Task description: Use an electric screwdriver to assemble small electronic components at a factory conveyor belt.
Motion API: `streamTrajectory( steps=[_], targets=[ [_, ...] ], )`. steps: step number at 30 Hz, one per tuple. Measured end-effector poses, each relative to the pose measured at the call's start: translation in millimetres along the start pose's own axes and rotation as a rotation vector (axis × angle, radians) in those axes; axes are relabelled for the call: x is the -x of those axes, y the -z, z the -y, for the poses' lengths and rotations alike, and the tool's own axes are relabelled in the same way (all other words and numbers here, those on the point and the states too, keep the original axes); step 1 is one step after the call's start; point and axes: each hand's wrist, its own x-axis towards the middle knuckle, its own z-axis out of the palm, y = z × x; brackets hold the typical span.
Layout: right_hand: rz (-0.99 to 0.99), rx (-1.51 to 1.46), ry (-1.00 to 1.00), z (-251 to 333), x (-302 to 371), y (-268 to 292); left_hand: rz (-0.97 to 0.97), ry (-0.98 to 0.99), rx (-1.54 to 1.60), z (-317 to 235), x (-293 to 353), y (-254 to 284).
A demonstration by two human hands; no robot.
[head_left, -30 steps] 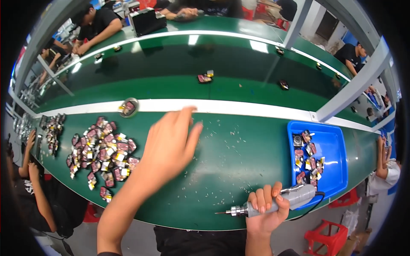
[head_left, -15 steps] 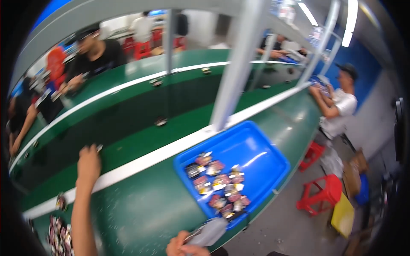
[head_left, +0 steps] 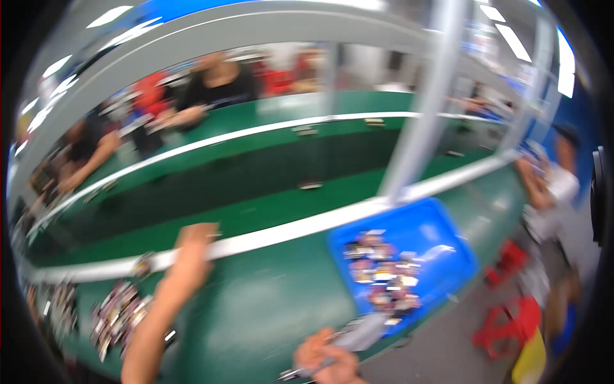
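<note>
Your left hand [head_left: 195, 238] stretched to white tabletop [head_left: 268, 301] rail, grip unclear; right hand [head_left: 326, 365] clenched round grey power screwdriver [head_left: 358, 333]. Likely fetching part; next, steady view.

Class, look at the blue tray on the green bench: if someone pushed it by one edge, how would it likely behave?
The blue tray looks like thin moulded plastic, so probably light and fairly stiff. It sits flat on the smooth green bench, so it would likely slide rather than tip. The small parts lying loose inside would probably shift or rattle, though blur hides detail.
</note>
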Motion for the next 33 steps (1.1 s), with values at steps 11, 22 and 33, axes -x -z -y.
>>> streamTrajectory(
  steps=[11,22,33],
  targets=[
    [0.160,0.079,-0.010,10.4,18.3,-3.5,-0.005,-0.083,-0.039,-140.8,224.4,25.6],
    [0.254,0.207,-0.138,10.5,31.6,10.0,0.072,-0.032,0.115,-150.7,222.0,20.1],
    [0.116,0.265,-0.230,-52.8,56.9,-0.8,0.018,0.043,0.199,-146.1,203.9,14.4]
  ],
)
